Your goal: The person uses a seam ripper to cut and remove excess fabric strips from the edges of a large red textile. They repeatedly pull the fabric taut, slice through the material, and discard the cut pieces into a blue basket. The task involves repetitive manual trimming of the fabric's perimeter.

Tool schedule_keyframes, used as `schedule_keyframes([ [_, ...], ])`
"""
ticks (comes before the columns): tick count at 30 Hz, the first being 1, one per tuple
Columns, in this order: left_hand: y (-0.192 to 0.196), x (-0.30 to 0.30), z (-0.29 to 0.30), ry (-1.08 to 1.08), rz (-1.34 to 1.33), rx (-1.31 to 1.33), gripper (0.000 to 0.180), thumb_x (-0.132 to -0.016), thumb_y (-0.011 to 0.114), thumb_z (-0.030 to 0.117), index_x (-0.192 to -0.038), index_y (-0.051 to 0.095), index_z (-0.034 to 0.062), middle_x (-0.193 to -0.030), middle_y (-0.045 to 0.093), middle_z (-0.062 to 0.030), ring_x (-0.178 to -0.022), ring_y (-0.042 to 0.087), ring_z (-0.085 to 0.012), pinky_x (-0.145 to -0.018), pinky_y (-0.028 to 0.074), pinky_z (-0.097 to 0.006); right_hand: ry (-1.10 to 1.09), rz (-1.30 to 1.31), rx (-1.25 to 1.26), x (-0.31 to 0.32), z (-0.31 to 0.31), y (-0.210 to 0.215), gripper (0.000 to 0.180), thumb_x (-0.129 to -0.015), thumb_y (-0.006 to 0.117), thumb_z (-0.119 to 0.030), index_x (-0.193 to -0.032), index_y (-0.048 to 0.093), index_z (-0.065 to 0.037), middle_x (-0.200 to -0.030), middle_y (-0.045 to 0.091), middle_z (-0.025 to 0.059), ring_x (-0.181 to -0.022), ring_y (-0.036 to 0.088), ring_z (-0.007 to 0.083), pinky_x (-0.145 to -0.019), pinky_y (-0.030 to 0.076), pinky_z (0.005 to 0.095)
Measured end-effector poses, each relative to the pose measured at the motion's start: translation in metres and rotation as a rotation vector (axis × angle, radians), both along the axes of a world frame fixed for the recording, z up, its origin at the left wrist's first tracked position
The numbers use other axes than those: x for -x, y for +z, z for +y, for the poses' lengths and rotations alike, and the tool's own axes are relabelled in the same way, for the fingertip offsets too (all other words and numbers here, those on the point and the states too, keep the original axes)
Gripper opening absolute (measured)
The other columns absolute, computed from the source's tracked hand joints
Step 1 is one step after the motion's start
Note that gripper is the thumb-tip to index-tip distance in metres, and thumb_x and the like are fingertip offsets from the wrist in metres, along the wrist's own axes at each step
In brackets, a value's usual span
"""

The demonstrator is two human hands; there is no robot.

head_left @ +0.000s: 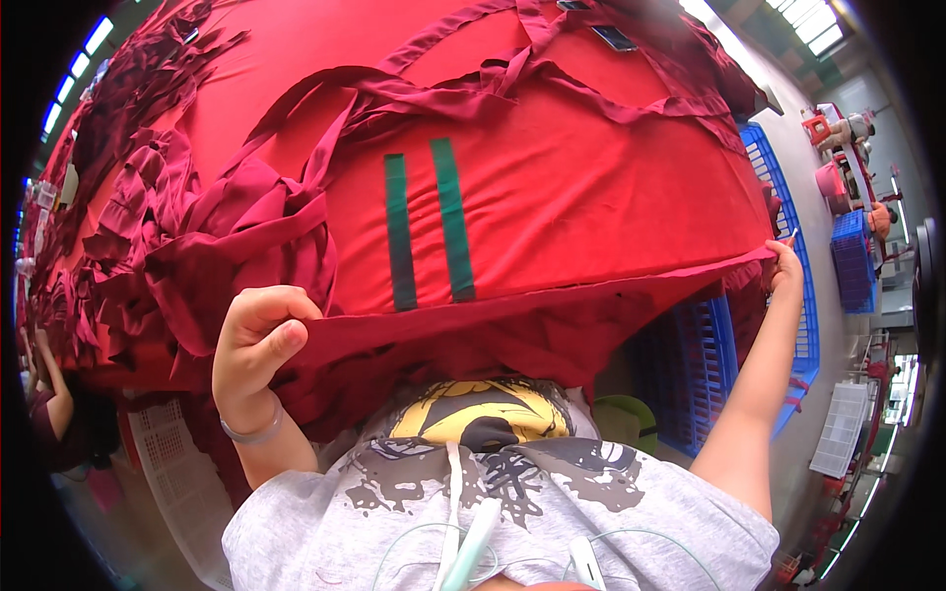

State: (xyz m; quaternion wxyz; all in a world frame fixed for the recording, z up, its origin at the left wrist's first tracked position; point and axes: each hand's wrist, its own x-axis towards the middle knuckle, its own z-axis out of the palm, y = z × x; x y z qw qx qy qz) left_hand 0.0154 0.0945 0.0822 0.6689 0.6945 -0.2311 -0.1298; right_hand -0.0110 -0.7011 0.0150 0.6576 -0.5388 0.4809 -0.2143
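Observation:
A long dark red fabric strip (552, 298) is stretched almost taut between my two hands, along the near edge of the red-covered table (591, 207). My left hand (258, 340) is closed, thumb against curled fingers, on the strip's left end. Farther out, my right hand (784, 268) pinches its right end. A small thin pale-tipped object sticks up from the right fingers; its kind is too small to make out. Two dark green tape stripes (451, 217) lie on the table cover behind the strip. More dark red fabric hangs below the strip, in front of my body.
Tangled dark red strips (236, 227) heap up at the left and trail across the back. A phone (614, 37) lies at the far side. Blue plastic crates (695, 369) stand at the right, a white crate (177, 483) at the lower left. Another person's arm (54, 384) shows at far left.

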Motion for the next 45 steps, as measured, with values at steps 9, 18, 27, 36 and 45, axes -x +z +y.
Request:
schedule_keyframes([
  [9,-0.021,0.001,-0.053,0.517,-0.421,-0.884,0.019,-0.083,0.069,0.022,-0.083,0.063,0.0037,-0.078,0.063,-0.0141,-0.072,0.062,-0.0332,-0.062,0.048,-0.04,0.113,-0.214,-0.14,-0.049,-0.018,-0.017,0.023,-0.096,0.053,-0.017,-0.111,0.056,0.0,-0.101,0.069,0.0149,-0.084,0.068,0.0201,-0.059,0.052,0.0281],
  [18,-0.033,-0.002,-0.064,0.515,-0.51,-1.037,0.015,-0.082,0.069,0.019,-0.091,0.062,0.008,-0.085,0.062,-0.0092,-0.081,0.062,-0.0312,-0.068,0.048,-0.042,0.416,0.384,1.296,-0.04,0.088,-0.006,0.034,-0.083,0.05,-0.014,-0.111,0.067,-0.005,-0.106,0.065,0.0247,-0.1,0.064,0.0358,-0.088,0.049,0.0434],
  [27,-0.033,0.0,-0.068,0.534,-0.613,-1.143,0.019,-0.082,0.069,0.018,-0.098,0.064,0.0094,-0.1,0.062,-0.0067,-0.099,0.059,-0.0277,-0.086,0.044,-0.043,0.357,0.776,1.33,-0.045,0.167,0.029,0.025,-0.089,0.052,-0.024,-0.098,0.064,-0.004,-0.096,0.066,0.0238,-0.096,0.063,0.041,-0.083,0.048,0.051],
  [36,-0.05,0.034,-0.088,0.26,-0.74,-0.956,0.051,-0.085,0.066,0.025,-0.13,0.053,0.0047,-0.137,0.05,-0.0136,-0.129,0.044,-0.0317,-0.103,0.037,-0.05,1.106,-0.146,1.111,-0.014,0.442,0.058,0.051,-0.098,0.05,-0.02,-0.141,0.035,0.002,-0.108,0.052,0.0227,-0.095,0.056,0.0338,-0.084,0.045,0.0408],
  [45,-0.075,0.034,-0.089,0.293,-0.662,-0.893,0.059,-0.082,0.067,0.042,-0.137,0.051,0.0244,-0.141,0.041,-0.0139,-0.131,0.039,-0.0352,-0.103,0.033,-0.057,1.333,-0.101,1.424,0.024,0.514,0.03,0.035,-0.085,0.062,-0.014,-0.118,0.06,-0.003,-0.076,0.058,0.0079,-0.066,0.062,0.0228,-0.055,0.049,0.0342],
])
